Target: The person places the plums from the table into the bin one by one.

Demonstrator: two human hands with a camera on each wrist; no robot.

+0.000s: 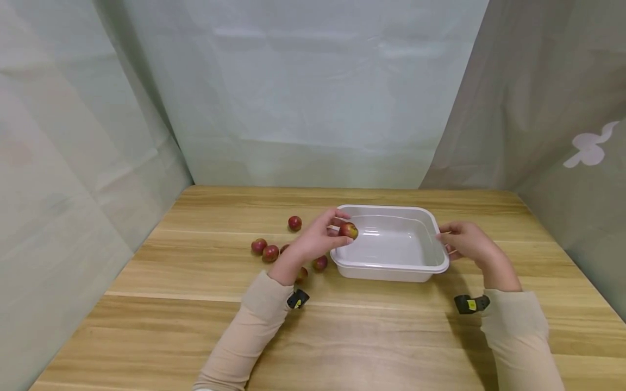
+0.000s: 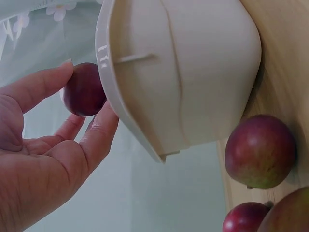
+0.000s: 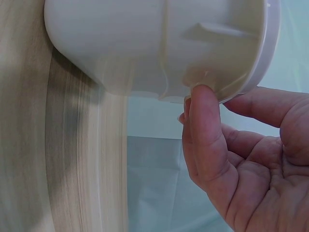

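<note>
left hand (image 1: 315, 239): fingertips pinch a red plum (image 1: 349, 230) just above the white tray's (image 1: 391, 265) left rim | right hand (image 1: 467, 241): fingers curled on the tray's right rim | five loose plums (image 1: 270, 253) on the table (image 1: 195, 326) left of the tray

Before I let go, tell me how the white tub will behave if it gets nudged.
The white tub looks thin-walled, so it is probably light and would slide easily on the smooth wooden table. Its wide, low shape suggests it is unlikely to tip. With the right hand on its rim, it should stay put.
</note>
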